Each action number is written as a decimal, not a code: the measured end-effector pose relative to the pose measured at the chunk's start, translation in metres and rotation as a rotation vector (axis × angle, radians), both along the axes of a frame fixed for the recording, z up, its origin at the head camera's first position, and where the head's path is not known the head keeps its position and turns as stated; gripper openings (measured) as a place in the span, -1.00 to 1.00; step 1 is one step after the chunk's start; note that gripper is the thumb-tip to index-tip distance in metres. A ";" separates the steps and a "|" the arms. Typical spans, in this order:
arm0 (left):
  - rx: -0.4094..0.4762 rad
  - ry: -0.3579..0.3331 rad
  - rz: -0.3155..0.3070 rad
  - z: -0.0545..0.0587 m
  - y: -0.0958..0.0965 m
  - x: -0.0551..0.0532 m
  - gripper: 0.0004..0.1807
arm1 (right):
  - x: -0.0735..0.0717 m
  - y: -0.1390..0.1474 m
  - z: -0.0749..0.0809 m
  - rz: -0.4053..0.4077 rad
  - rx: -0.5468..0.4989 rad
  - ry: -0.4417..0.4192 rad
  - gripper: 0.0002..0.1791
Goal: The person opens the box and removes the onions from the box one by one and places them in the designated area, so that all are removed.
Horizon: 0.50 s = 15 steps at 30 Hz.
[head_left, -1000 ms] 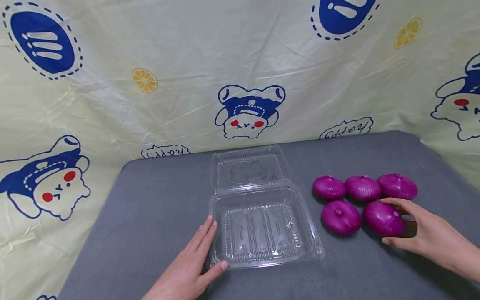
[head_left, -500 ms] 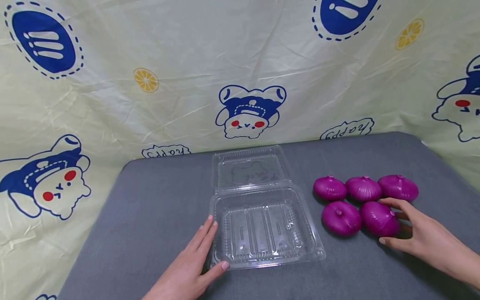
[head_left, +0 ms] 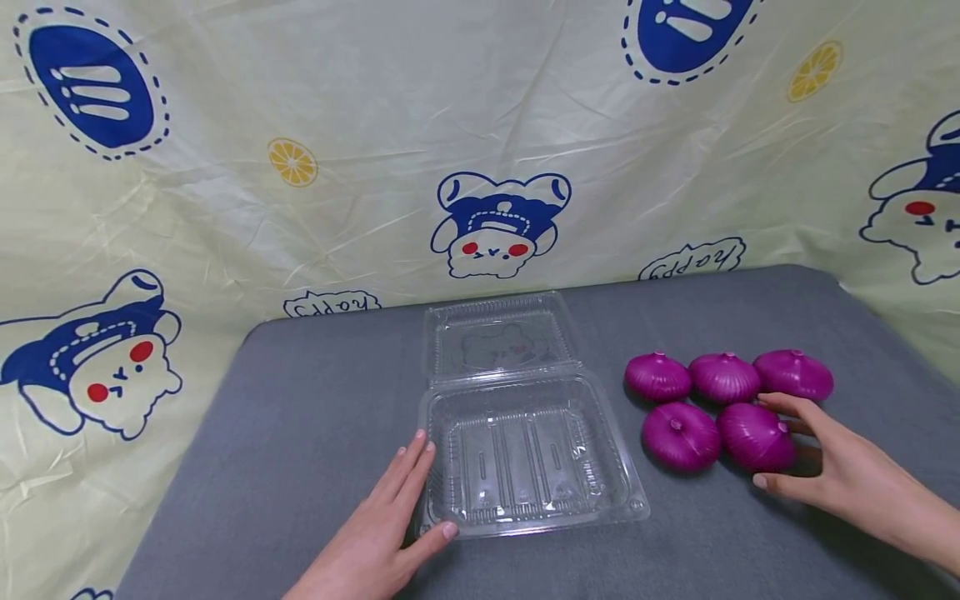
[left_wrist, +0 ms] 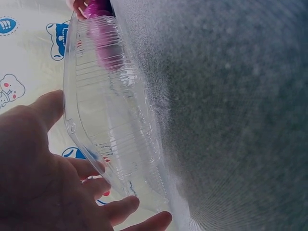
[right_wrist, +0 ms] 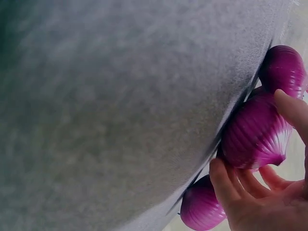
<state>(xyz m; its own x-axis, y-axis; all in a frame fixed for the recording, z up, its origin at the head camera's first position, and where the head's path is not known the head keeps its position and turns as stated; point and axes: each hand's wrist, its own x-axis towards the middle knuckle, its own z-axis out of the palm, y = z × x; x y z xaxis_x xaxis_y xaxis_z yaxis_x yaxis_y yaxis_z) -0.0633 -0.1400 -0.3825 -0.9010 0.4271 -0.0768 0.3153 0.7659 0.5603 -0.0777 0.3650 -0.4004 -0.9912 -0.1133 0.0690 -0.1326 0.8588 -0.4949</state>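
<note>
A clear plastic clamshell box [head_left: 630, 492] lies unfolded on the grey cloth, its lid [head_left: 502, 337] laid back toward the wall. My left hand [head_left: 382, 525] rests along the box's left side, fingers nearly straight, thumb at the front left corner; the left wrist view has the fingertips [left_wrist: 127, 204] right at the rim. On the right, my right hand [head_left: 847, 475] holds a purple onion [head_left: 753, 437] at the front of a group, thumb on the near side and fingers curved round its far side. In the right wrist view this onion [right_wrist: 255, 130] sits close against the cloth between thumb and fingers.
Beside the held onion lies another onion [head_left: 678, 437]; behind them stand a left onion [head_left: 657, 377], a middle onion [head_left: 723, 377] and a right onion [head_left: 793, 375]. The grey-covered table [head_left: 315, 400] meets a cream printed curtain [head_left: 360, 100] at its back edge.
My right hand has shifted slightly left, and the onion in it has moved left, up against its front neighbour. The left hand and the box have stayed put.
</note>
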 end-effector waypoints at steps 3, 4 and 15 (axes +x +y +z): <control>0.007 0.027 -0.008 -0.001 0.000 -0.001 -0.07 | -0.001 0.000 0.002 0.014 -0.017 0.076 0.08; 0.006 0.031 -0.007 -0.001 0.000 -0.001 -0.07 | -0.001 0.000 0.003 0.018 -0.027 0.100 0.07; 0.028 0.026 0.000 0.000 0.000 -0.002 -0.10 | 0.000 -0.035 0.027 -0.011 -0.054 0.240 -0.03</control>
<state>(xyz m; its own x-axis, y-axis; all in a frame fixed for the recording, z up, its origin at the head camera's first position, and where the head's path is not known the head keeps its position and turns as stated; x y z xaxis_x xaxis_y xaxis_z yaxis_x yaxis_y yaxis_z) -0.0652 -0.1405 -0.3827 -0.9023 0.4290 -0.0414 0.3303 0.7500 0.5730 -0.0774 0.3305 -0.3730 -0.9468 -0.0922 0.3084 -0.2426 0.8341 -0.4953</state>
